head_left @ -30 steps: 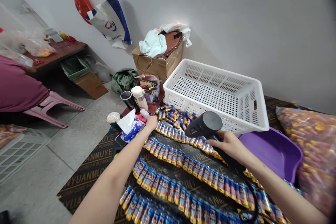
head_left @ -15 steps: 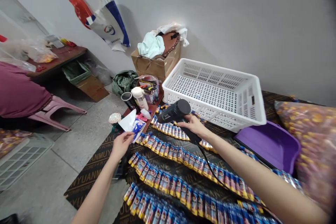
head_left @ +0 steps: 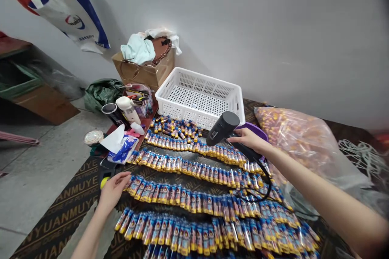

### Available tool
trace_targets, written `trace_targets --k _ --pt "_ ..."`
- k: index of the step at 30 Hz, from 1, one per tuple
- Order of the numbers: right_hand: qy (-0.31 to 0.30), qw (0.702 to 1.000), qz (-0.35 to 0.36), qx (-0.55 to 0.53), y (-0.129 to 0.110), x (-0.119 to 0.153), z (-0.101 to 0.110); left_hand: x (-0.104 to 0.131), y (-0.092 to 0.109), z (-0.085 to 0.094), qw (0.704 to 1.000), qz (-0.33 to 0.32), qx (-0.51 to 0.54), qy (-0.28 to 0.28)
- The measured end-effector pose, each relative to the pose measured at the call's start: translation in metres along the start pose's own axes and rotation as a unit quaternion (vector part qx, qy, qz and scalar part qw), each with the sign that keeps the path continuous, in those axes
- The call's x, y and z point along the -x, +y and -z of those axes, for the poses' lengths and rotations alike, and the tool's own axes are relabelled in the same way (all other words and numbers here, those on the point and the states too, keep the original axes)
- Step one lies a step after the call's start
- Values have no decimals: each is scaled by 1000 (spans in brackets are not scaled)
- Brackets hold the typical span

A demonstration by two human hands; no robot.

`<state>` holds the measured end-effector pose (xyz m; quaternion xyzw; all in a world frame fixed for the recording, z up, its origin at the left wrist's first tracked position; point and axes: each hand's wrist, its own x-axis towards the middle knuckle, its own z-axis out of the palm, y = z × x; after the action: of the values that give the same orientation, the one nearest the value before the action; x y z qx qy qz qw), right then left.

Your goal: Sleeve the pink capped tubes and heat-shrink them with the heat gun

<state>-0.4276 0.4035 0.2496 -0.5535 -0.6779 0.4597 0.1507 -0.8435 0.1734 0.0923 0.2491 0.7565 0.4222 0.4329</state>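
Note:
My right hand [head_left: 251, 141] is wrapped round the handle of a black hair dryer [head_left: 225, 126], whose barrel hangs above the upper rows and whose cord loops down beneath my forearm. Below it, rows of small blue-and-yellow printed tubes [head_left: 182, 194] lie side by side on a dark printed board. My left hand [head_left: 113, 190] is at the left end of one row, its fingers loosely stretched out beside the end tubes and holding nothing I can see. Whether the fingertips touch the tubes I cannot tell. Several loose tubes [head_left: 179, 129] lie jumbled at the back.
Behind the rows stands a white crate [head_left: 199, 115]; a purple tray [head_left: 257, 130] shows partly behind my right hand. At right sits a clear bag of pink-yellow pieces [head_left: 300, 133]. A tissue pack [head_left: 123, 149], white-lidded bottle [head_left: 127, 109] and black cup [head_left: 114, 114] stand at left.
The view has swung right. My left hand has moved from the tissue pack to the row ends nearer me. My right hand still holds the hair dryer, now further right over the rows.

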Motion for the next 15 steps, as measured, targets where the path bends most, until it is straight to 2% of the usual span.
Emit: trace_targets --k 7,12,15 --pt "55 997 -28 -35 31 56 40 53 -6 -8 1000 14 9 7" --pt "86 995 -17 -44 57 91 72 107 -8 -21 999 26 8 27" --pt "96 994 -11 -51 79 108 95 143 -13 -35 998 31 -2 47"
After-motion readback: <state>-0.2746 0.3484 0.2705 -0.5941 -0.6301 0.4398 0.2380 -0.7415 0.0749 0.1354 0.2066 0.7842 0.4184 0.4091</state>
